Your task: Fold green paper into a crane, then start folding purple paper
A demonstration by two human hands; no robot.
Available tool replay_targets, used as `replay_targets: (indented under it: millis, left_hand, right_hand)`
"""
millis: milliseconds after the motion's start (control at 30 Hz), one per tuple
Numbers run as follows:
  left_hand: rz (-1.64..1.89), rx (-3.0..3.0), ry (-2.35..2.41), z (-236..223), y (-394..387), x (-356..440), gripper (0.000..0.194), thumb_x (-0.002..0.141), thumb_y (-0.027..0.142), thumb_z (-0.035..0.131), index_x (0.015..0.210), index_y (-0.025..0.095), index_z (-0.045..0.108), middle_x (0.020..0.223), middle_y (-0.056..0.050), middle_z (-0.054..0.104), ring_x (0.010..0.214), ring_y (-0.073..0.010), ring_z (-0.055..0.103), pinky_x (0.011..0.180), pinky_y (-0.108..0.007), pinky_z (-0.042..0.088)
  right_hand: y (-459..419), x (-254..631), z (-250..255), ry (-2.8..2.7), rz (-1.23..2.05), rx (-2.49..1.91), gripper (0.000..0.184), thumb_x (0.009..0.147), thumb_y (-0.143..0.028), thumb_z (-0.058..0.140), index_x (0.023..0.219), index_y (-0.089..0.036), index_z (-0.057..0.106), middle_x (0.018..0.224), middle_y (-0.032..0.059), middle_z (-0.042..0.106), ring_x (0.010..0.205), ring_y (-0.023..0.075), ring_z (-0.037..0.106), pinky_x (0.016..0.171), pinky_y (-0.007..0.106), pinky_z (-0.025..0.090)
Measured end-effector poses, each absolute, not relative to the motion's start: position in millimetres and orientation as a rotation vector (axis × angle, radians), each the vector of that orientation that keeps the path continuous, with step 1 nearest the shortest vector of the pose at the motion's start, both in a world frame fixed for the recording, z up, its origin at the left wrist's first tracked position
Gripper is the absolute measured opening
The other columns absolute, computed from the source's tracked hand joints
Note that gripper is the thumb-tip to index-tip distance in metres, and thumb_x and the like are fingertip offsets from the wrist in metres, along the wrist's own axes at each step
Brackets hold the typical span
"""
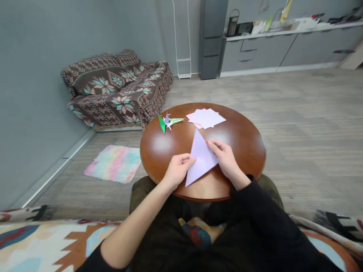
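A lilac sheet of origami paper point(200, 158), folded into a triangle, is held between my two hands just above the near part of the round wooden table point(241, 132). My left hand point(179, 169) pinches its left edge between thumb and fingers. On the opposite side, my right hand point(224, 155) grips the right edge, thumb and fingertips closed on the paper. One point of the triangle aims away from me, another down toward the table's near edge. The right corner is partly covered by my right hand.
Several folded paper cranes point(167, 122), green, lilac and pale green, stand at the table's back left. A fanned stack of lilac and pink paper point(207, 118) lies at the back. Beyond are a covered sofa point(119, 87), a pastel rug point(115, 163) and kitchen cabinets point(261, 53).
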State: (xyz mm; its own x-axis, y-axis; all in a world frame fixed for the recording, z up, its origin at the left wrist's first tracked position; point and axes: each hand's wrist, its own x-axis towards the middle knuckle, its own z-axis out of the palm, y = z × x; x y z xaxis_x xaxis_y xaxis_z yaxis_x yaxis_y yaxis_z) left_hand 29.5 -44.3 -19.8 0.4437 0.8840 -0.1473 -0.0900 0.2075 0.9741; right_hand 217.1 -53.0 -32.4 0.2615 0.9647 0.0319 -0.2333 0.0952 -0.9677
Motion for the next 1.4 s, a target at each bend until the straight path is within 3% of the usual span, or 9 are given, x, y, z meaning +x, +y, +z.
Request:
replay_targets:
  millis: [100, 167, 300, 600, 900, 1100, 1400]
  left_hand:
    - [1.032, 0.997, 0.862, -26.7, -38.8, 35.7, 0.041, 0.072, 0.047, 0.085, 0.093, 0.013, 0.078, 0.085, -0.009, 0.079, 0.073, -0.0212, 0.071, 0.068, -0.03, 0.055]
    - [1.074, 0.955, 0.846, -26.9, -36.4, 36.5, 0.042, 0.072, 0.046, 0.086, 0.096, 0.013, 0.078, 0.091, -0.011, 0.08, 0.08, -0.0238, 0.074, 0.073, -0.033, 0.057]
    - [1.048, 0.921, 0.82, -23.6, -36.5, 33.8, 0.04, 0.071, 0.041, 0.087, 0.095, 0.011, 0.078, 0.095, -0.013, 0.08, 0.085, -0.0251, 0.075, 0.079, -0.036, 0.06]
    - [0.918, 0.971, 0.78, -23.3, -39.0, 21.4, 0.036, 0.075, 0.039, 0.085, 0.095, 0.009, 0.078, 0.099, -0.016, 0.08, 0.088, -0.027, 0.077, 0.082, -0.039, 0.062]
    - [0.975, 1.001, 0.809, -30.7, -27.5, 24.1, 0.035, 0.073, 0.037, 0.085, 0.093, 0.011, 0.075, 0.094, -0.013, 0.08, 0.087, -0.0253, 0.077, 0.085, -0.04, 0.062]
    - [0.961, 1.027, 0.817, -36.8, -6.9, 26.6, 0.037, 0.073, 0.042, 0.086, 0.09, 0.012, 0.073, 0.09, -0.011, 0.08, 0.085, -0.0237, 0.076, 0.084, -0.038, 0.062]
    - [0.878, 1.107, 0.839, -20.7, 66.6, 72.1, 0.043, 0.056, 0.042, 0.096, 0.074, 0.013, 0.07, 0.072, -0.009, 0.075, 0.065, -0.0202, 0.072, 0.071, -0.037, 0.061]
  right_hand:
    - [-56.5, 219.8, -32.8, -0.904, 1.172, -1.07, 0.044, 0.073, -0.057, 0.081, 0.095, -0.019, 0.076, 0.088, 0.0051, 0.076, 0.075, 0.0202, 0.068, 0.07, 0.034, 0.058]
    - [-58.1, 220.0, -33.6, -0.927, 1.202, -1.064, 0.042, 0.067, -0.054, 0.087, 0.088, -0.019, 0.075, 0.081, 0.0042, 0.075, 0.07, 0.0188, 0.068, 0.068, 0.033, 0.058]
    - [-58.0, 219.6, -35.9, -0.954, 1.186, -1.076, 0.039, 0.062, -0.049, 0.091, 0.069, -0.018, 0.07, 0.065, 0.0025, 0.07, 0.06, 0.0144, 0.063, 0.061, 0.028, 0.054]
    - [-57.9, 220.7, -37.5, -0.971, 1.142, -1.085, 0.039, 0.066, -0.049, 0.09, 0.063, -0.019, 0.066, 0.058, 0.0009, 0.067, 0.055, 0.0133, 0.06, 0.057, 0.026, 0.049]
    - [-54.4, 222.2, -42.7, -0.99, 1.174, -1.095, 0.04, 0.067, -0.05, 0.089, 0.063, -0.018, 0.068, 0.06, 0.0031, 0.07, 0.056, 0.0126, 0.063, 0.058, 0.025, 0.053]
    - [-43.1, 236.9, -43.0, -0.999, 1.282, -1.107, 0.044, 0.06, -0.055, 0.092, 0.068, -0.017, 0.071, 0.068, 0.006, 0.073, 0.063, 0.0164, 0.069, 0.062, 0.028, 0.06]
    - [35.3, 284.7, -22.3, -1.049, 1.235, -1.111, 0.043, 0.058, -0.049, 0.094, 0.065, -0.017, 0.066, 0.059, 0.0027, 0.067, 0.055, 0.0134, 0.063, 0.05, 0.023, 0.054]
